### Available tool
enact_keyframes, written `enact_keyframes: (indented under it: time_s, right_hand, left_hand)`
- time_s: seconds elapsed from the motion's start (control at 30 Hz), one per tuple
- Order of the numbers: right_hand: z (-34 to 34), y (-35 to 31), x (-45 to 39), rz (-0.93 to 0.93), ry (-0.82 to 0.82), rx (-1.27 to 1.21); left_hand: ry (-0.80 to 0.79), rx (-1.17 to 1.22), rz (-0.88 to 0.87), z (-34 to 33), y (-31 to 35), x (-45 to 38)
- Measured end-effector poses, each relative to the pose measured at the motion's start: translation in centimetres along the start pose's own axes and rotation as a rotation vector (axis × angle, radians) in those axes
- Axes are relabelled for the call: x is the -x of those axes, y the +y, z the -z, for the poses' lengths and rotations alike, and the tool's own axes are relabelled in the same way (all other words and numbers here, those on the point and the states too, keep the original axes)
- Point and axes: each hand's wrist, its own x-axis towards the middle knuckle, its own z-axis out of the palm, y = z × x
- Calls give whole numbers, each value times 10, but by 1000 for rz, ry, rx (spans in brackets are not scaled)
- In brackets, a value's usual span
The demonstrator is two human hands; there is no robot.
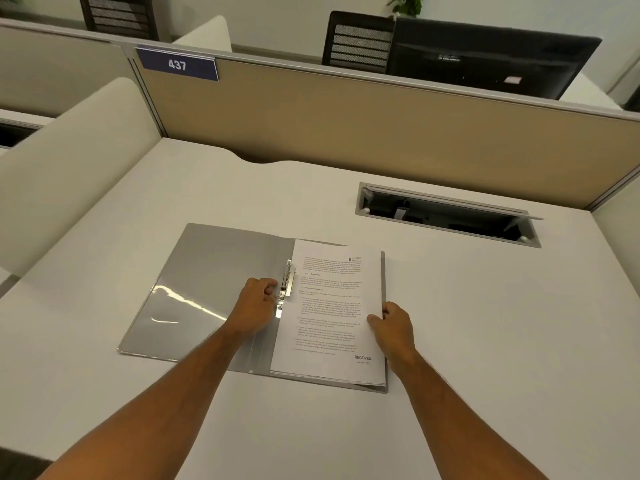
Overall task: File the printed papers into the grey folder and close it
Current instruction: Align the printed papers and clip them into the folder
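The grey folder lies open flat on the white desk, its left cover carrying a clear plastic pocket. A stack of printed papers rests on the right half, stamped RECEIVED near the bottom. The metal clip stands along the spine at the papers' left edge. My left hand is curled at the clip's lower lever, fingers pinching it. My right hand grips the right edge of the papers, thumb on top.
The white desk is bounded by a beige partition at the back and a cream side panel at the left. An open cable tray is recessed at the back right. A monitor stands behind the partition.
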Motion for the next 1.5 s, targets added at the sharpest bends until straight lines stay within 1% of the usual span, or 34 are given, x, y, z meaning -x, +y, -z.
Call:
enact_keyframes:
  time_s: [0.2, 0.33, 0.5, 0.6, 0.7, 0.77, 0.87, 0.97, 1.2, 1.27, 1.3, 1.4, 1.5]
  right_hand:
    - [-2, 2, 1, 107, 27, 231]
    - [1, 1, 1, 144, 38, 341]
    - [14, 5, 8, 184, -36, 416]
    - [24, 17, 20, 248, -47, 394]
    - [37, 40, 40, 315, -59, 371]
    - [44, 58, 55, 372, -89, 368]
    - [45, 82, 75, 488, -110, 499]
    - [41, 94, 87, 520, -71, 571]
    - [36, 93, 93, 590, 14, 616]
    - [34, 91, 93, 581, 11, 627]
    - [33, 91, 93, 540, 0, 598]
    - [31, 89, 91, 347, -57, 399]
    - [26, 89, 90, 269, -74, 251]
  left_hand:
    - [-26, -69, -13, -1, -2, 1]
    - [-22, -26, -33, 2, 4, 8]
    - [26, -35, 15, -1, 2, 35]
    - [39, -47, -12, -3, 1, 61]
    - [-9, -57, -40, -5, -5, 90]
    - [-83, -117, -59, -7, -10, 106]
    - [-157, -232, -103, -11, -14, 121]
    - [-168, -291, -149, -14, -16, 131]
    - [-103, -375, -243, -16, -19, 139]
    - [-89, -401, -272, -15, -19, 139]
    - [-83, -413, -282, -15, -18, 139]
    - [-81, -452, -295, -15, -15, 139]
    - [-71, -511, -354, -13, -10, 140]
